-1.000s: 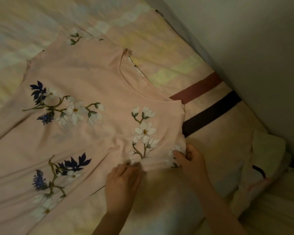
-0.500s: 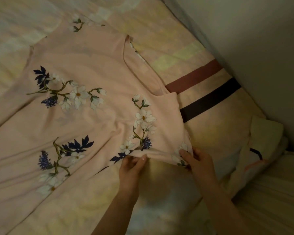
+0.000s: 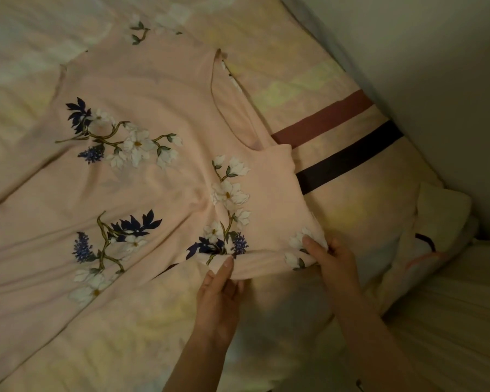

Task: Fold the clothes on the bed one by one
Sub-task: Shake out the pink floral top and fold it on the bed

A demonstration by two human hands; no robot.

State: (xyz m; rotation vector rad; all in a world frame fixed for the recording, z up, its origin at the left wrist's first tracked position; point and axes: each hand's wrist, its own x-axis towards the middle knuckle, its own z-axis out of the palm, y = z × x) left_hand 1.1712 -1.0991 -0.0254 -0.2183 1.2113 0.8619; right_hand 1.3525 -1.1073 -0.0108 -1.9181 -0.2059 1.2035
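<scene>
A pale pink dress (image 3: pixel 153 176) printed with white and dark blue flowers lies spread across the bed, its neckline toward the upper right. My left hand (image 3: pixel 219 292) pinches the near edge of its sleeve between thumb and fingers. My right hand (image 3: pixel 333 258) grips the sleeve's outer end at a white flower, thumb on top. The sleeve edge is rolled up slightly between both hands.
The bedsheet (image 3: pixel 351 222) is pastel with a red band (image 3: pixel 323 120) and a dark band (image 3: pixel 348 159). A cream pillow or folded cloth (image 3: pixel 441 219) lies at the right by the grey wall (image 3: pixel 436 80). A ribbed white cover (image 3: pixel 450 321) is at lower right.
Both hands have drawn the sleeve edge toward me and lifted it; more of the flower print near the sleeve shows now. The view shifted slightly down the dress.
</scene>
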